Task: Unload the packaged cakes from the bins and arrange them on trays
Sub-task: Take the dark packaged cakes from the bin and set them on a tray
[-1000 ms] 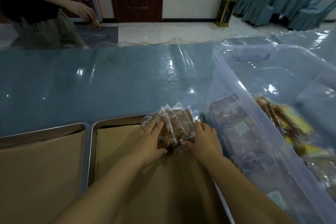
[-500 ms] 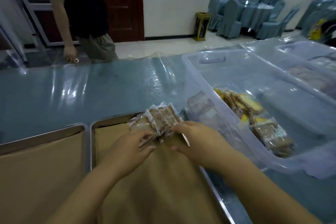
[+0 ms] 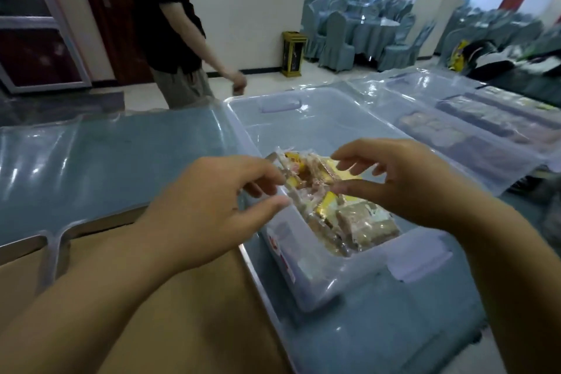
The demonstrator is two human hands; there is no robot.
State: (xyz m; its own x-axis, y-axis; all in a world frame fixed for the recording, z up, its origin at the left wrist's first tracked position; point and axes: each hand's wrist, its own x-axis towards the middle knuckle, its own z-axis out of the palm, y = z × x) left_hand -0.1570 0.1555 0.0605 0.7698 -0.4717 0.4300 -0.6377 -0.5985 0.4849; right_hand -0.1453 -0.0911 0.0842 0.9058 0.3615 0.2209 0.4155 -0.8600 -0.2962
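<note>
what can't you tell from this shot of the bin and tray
All head view.
- Wrapper print on the cakes: blurred.
- Whether the fingers of the left hand pinch a packet: motion blur.
- Far corner of the tray: hidden behind the left hand.
- Contents of the far bin: hazy through its plastic.

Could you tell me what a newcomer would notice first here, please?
The left hand and the right hand hover open over packaged cakes heaped at the near end of a clear plastic bin. Left of the bin lies a paper-lined metal tray, and a person in a dark top stands beyond the table.
</note>
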